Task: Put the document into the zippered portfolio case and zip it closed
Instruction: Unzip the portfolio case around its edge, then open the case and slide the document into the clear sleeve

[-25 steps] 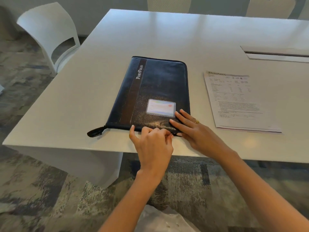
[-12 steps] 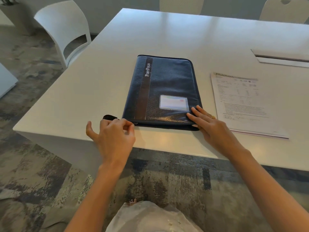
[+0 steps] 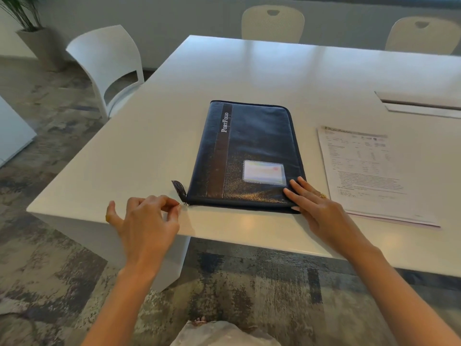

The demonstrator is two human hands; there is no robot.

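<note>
A dark blue zippered portfolio case [image 3: 252, 151] lies flat on the white table [image 3: 149, 151], with a clear card window near its front. A small dark tab [image 3: 179, 188] sticks out at its front left corner. My left hand [image 3: 147, 218] pinches the small metal zipper pull [image 3: 185, 204] at that corner. My right hand [image 3: 314, 203] presses flat, fingers spread, on the case's front right corner. The printed document [image 3: 369, 171] lies on the table to the right of the case, untouched.
A white chair [image 3: 107, 63] stands at the table's left side, with two more chairs [image 3: 273, 23] behind the far edge. A cable slot [image 3: 421, 103] sits in the tabletop at the right. A potted plant [image 3: 32, 28] stands far left.
My left hand slid left along the case's front edge, from the middle to the front left corner, pinching the zipper pull. My right hand stayed on the right corner.
</note>
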